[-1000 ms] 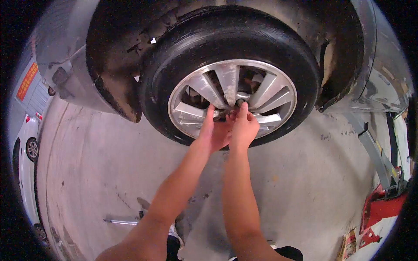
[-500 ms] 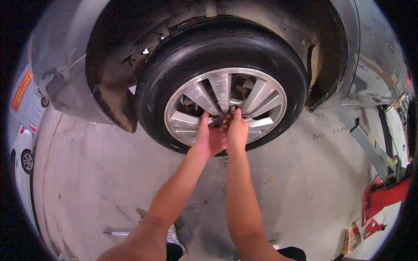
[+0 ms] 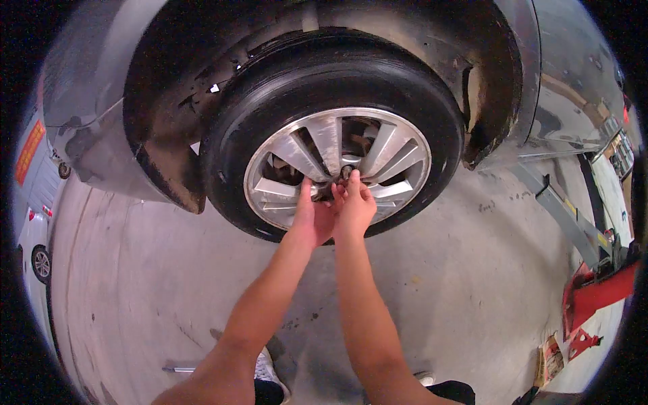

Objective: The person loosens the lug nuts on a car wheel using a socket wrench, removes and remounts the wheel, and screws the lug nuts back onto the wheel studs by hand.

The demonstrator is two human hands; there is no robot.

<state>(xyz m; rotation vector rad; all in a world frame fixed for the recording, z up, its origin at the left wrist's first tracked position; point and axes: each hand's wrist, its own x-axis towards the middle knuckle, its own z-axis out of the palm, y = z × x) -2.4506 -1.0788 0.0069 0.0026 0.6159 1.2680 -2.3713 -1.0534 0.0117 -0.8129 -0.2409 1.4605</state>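
A wheel with a black tire (image 3: 236,135) and a scratched silver rim (image 3: 327,138) sits in the wheel arch of a grey car. Both hands are at the hub in its middle. My right hand (image 3: 356,208) has its fingertips pinched at a small dark nut or bolt (image 3: 347,171) near the hub; how firmly it grips is hard to see. Lower left of the hub, my left hand (image 3: 314,217) points its thumb up against the rim, its palm turned to the right hand. Its other fingers are partly hidden, and what they hold cannot be made out.
The car's body (image 3: 88,128) arches over the wheel. A grey lift arm (image 3: 570,214) and a red lift part (image 3: 601,297) stand at the right. A metal tool (image 3: 179,369) lies on the floor at the lower left. A white car (image 3: 35,250) is at the far left.
The view has shifted, so the wheel and hands appear slightly further left. The right hand's fingers have changed their pose at the hub, with more of them now showing. The left hand stays beside it.
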